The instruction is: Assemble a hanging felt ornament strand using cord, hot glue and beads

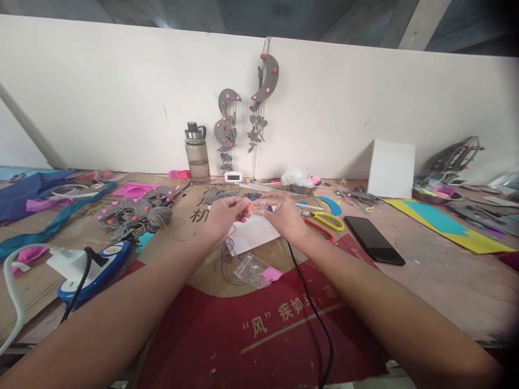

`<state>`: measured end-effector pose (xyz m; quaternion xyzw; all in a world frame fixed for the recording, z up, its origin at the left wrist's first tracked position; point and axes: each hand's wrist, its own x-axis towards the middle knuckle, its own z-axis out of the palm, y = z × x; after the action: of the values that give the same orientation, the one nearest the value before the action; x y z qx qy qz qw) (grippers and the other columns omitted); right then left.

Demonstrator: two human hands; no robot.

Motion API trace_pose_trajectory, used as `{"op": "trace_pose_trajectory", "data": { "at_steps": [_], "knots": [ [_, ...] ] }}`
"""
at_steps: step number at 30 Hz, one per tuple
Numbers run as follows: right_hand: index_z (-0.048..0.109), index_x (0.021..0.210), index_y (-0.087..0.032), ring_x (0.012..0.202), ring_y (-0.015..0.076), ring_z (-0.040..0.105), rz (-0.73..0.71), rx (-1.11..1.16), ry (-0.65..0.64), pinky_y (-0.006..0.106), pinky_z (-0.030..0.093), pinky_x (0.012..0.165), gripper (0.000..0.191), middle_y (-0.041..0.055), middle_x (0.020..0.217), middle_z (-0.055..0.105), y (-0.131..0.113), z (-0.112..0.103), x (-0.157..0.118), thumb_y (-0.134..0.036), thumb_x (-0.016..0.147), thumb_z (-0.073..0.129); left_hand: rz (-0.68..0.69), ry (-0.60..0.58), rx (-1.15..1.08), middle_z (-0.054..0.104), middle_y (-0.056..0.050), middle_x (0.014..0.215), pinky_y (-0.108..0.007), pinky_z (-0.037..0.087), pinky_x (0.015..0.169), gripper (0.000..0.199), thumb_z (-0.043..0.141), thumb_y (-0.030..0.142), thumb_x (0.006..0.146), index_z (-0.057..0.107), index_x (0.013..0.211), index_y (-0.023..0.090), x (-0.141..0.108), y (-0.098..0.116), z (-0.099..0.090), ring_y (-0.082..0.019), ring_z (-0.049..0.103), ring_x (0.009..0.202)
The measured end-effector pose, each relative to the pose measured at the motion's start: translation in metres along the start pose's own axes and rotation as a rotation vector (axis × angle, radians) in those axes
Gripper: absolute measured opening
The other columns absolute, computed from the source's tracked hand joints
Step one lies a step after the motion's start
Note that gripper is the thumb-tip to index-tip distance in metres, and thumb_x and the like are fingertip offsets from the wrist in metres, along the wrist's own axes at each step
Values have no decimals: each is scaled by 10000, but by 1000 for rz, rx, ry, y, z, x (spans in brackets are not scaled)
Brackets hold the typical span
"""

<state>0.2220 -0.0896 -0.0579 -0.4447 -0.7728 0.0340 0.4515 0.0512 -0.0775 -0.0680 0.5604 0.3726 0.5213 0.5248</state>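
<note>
Above the middle of the cardboard, my left hand (226,216) pinches a small orange-red piece (249,207), its kind unclear. My right hand (287,217) is closed on a small clear plastic piece (259,208) right beside it; fingers partly cover both. Under the hands lies a white sheet (253,235), with loose grey cord (229,265) at its left edge. Closer to me rests a clear zip bag (252,271) with a pink piece (271,274) at its end. Scissors with yellow and red handles (330,220) lie to the right of my right hand.
A black phone (373,240) lies right. At left are a grey felt piece with pink dots (121,215) and a blue power strip (101,275). A water bottle (197,154) and a small digital clock (233,177) stand behind. A black cable (312,302) runs toward me.
</note>
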Motion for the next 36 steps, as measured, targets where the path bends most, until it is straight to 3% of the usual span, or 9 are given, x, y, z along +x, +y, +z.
{"op": "trace_pose_trajectory", "data": {
  "at_steps": [5, 10, 17, 25, 28, 36],
  "knots": [
    [771, 895, -277, 938, 183, 613, -25, 14, -16, 337, 421, 902, 131, 42, 967, 701, -6, -1, -2, -252, 806, 678, 21, 35, 72, 625, -34, 622, -243, 439, 548, 254, 684, 375, 726, 667, 743, 122, -1, 1, 0, -96, 530, 542],
    [771, 913, -291, 943, 208, 600, -19, -59, 46, 358, 424, 898, 150, 40, 963, 704, -9, 1, -6, -331, 784, 707, 11, 55, 153, 651, -43, 666, -238, 432, 525, 264, 660, 398, 739, 662, 748, 134, -5, 4, 2, -120, 581, 583],
    [772, 905, -307, 946, 222, 592, 5, -119, 115, 381, 438, 885, 147, 29, 966, 708, -10, 2, -9, -348, 782, 704, -28, 54, 51, 641, -36, 699, -224, 412, 525, 317, 671, 450, 730, 631, 714, 136, -5, 4, 3, -120, 601, 604],
    [776, 903, -291, 952, 229, 584, -9, -134, 84, 373, 439, 880, 147, 36, 973, 711, -8, 5, -8, -304, 778, 699, 14, 36, 44, 630, -38, 664, -232, 437, 561, 280, 677, 399, 739, 643, 693, 125, -6, 5, 4, -98, 548, 578],
    [777, 905, -257, 931, 213, 609, 24, -25, 93, 344, 452, 869, 157, 48, 953, 716, -7, 4, -7, -290, 778, 690, -19, 3, 19, 658, -54, 694, -247, 465, 599, 243, 682, 360, 741, 668, 765, 119, -6, 6, 5, -123, 601, 627],
    [772, 895, -192, 783, 180, 647, 252, 350, -72, 284, 477, 711, 279, 49, 876, 745, -3, -1, -3, -408, 752, 667, -71, -28, 3, 653, -45, 677, -253, 471, 586, 146, 652, 255, 766, 659, 796, 113, -2, 9, 2, -137, 638, 619]
  ]
}}
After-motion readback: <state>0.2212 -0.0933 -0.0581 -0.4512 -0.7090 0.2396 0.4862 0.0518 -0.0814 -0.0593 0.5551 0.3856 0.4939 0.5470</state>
